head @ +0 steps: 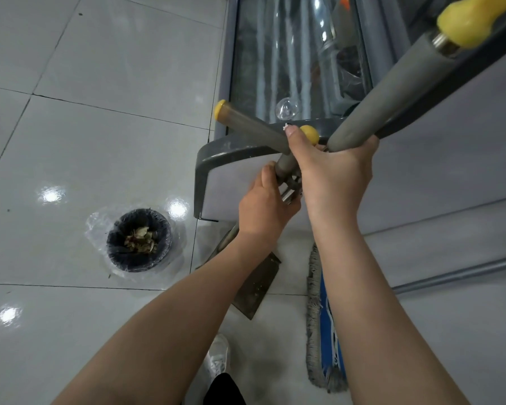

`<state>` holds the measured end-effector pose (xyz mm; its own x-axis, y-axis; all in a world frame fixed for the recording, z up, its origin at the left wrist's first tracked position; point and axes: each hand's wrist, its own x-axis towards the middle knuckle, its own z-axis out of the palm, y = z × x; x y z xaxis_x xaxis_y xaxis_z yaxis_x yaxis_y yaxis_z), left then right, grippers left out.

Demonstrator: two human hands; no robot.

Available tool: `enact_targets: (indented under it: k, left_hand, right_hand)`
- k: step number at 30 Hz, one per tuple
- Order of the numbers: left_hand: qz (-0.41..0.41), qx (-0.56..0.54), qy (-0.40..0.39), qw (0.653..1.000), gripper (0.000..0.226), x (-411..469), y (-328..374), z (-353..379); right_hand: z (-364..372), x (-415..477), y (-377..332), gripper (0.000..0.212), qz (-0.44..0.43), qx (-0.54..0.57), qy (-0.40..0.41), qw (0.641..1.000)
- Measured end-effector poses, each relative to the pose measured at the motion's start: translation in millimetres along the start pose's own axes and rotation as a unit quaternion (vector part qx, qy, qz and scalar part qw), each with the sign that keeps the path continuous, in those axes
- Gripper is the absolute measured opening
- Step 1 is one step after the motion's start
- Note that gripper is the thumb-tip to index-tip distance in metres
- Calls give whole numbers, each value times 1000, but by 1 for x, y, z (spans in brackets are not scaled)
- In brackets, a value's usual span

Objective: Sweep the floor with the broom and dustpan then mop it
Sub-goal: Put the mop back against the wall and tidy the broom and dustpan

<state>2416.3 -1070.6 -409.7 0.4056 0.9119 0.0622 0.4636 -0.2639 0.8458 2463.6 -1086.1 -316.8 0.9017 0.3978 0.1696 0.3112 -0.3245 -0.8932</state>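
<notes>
Mop handle [392, 92] — the thick grey one with a yellow end, as I read it — sits in the curled fingers [362, 147] of the right hand [330, 176], whose thumb lies across a second, yellow-capped handle [254, 127]. The left hand [265, 203] grips the bundled shafts [285, 168] just below. All this is at the freezer's [231, 176] near corner. In front of the freezer, dustpan [257, 285] and mop head [319, 311] rest on the floor [70, 141]; a bin [139, 241] of sweepings stands to the freezer's left. My worry: pulling one handle free could let the others slide off the freezer and clatter down — or drag the mop head into the dustpan.
</notes>
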Motion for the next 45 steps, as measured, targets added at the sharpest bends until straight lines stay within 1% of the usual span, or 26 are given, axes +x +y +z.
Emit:
enact_targets:
  k: [2,5,8,10,12,16,18,20,21,23,26,29,30,32,34,36,40,42,45]
  left_hand:
    - [8,6,-5,1000,54,1,-2,0]
    - [13,12,-6,1000,58,2,-3,1]
    - [17,5,-21,1000,64,4,-3,3]
    - [26,5,-22,999,64,6,-3,4]
    - [34,5,-22,999,62,7,-5,5]
    - [78,10,-30,996,62,12,-12,6]
    - [84,13,-36,996,62,15,-14,5]
    - [81,15,-46,996,64,19,-15,4]
    - [80,18,-52,995,66,21,-15,2]
    - [76,25,-69,994,68,26,-16,-1]
    - [81,33,-93,992,69,32,-18,-4]
    - [91,45,-117,988,70,35,-19,-6]
    - [95,43,-119,987,71,36,-20,-7]
    - [101,35,-115,988,73,37,-21,-7]
    - [99,19,-107,989,73,36,-22,-7]
    - [97,-3,-104,990,73,34,-23,-5]
    - [106,-11,-114,988,75,35,-25,-5]
    - [104,-7,-122,987,77,37,-26,-7]
    - [105,-2,-160,981,90,40,-28,-9]
  right_hand:
    - [0,0,-1,66,9,-6,-5,1000]
    - [-4,6,-2,59,34,2,-31,999]
    - [-9,12,-1,62,54,14,-56,997]
    - [-11,16,-1,65,59,16,-68,996]
    - [-13,19,-2,63,71,11,-81,994]
    - [-18,25,-1,44,98,-1,-114,989]
    - [-21,27,-4,41,117,2,-137,984]
    - [-24,32,-6,44,146,14,-177,973]
    - [-25,36,-7,40,151,19,-210,966]
    - [-28,43,-7,30,129,34,-285,949]
    - [-30,50,-2,38,88,104,-374,917]
    - [-30,54,4,38,79,198,-433,876]
    - [-29,55,4,42,83,224,-447,862]
    - [-26,56,5,60,83,248,-460,848]
    - [-24,56,7,69,77,257,-448,853]
    - [-24,56,9,73,74,260,-438,857]
    - [-25,56,7,73,75,249,-455,852]
    - [-23,54,5,71,74,253,-444,857]
    - [-18,51,2,72,73,246,-423,869]
